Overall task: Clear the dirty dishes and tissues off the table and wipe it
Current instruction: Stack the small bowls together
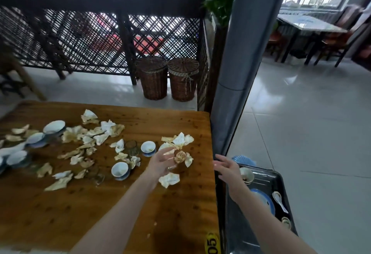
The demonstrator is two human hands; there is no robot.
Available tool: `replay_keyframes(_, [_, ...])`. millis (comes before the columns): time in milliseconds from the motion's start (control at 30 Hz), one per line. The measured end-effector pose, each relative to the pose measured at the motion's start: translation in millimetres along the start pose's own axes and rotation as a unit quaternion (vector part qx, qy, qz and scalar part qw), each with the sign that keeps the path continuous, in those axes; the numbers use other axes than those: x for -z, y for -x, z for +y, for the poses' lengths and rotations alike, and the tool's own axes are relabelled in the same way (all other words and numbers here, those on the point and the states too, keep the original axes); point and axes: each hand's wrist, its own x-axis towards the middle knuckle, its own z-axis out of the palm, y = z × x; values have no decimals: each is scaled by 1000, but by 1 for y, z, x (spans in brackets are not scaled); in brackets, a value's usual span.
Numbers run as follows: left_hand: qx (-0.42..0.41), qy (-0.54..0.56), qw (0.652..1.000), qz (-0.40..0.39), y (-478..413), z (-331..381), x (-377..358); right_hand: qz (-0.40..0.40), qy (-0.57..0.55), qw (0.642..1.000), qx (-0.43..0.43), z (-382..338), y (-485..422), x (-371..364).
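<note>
Several crumpled, stained tissues (169,179) lie scattered over the wooden table (180,213), among several small white-and-blue bowls (120,170) and a glass cup (131,147). My left hand (163,161) hovers over the table's right side, fingers apart, right beside a balled tissue (180,157); whether it touches it I cannot tell. My right hand (226,170) is open past the table's right edge, above a dark tray (281,181). The tray holds a dirty bowl (247,175), a blue plate (265,199) and a white spoon (280,198).
A grey pillar (241,53) stands at the table's far right corner. Two wicker baskets (168,79) sit against a dark lattice fence (90,32) behind the table. Tiled floor (311,123) stretches to the right, with another table and chairs (311,26) at the back.
</note>
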Motion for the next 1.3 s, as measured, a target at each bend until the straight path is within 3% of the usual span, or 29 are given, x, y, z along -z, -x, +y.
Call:
replay_keyframes(533, [15,16,990,142,121,-50,131,-100,83,991,25,3,78,-106])
replay_keyframes(1000, [41,51,972,224,186,-67,410,-190,86,978,-26,4,145,-404])
replay_keyframes(1300, [60,74,967,238,196,-76,512,-190,110,974,-47,12,151,-511])
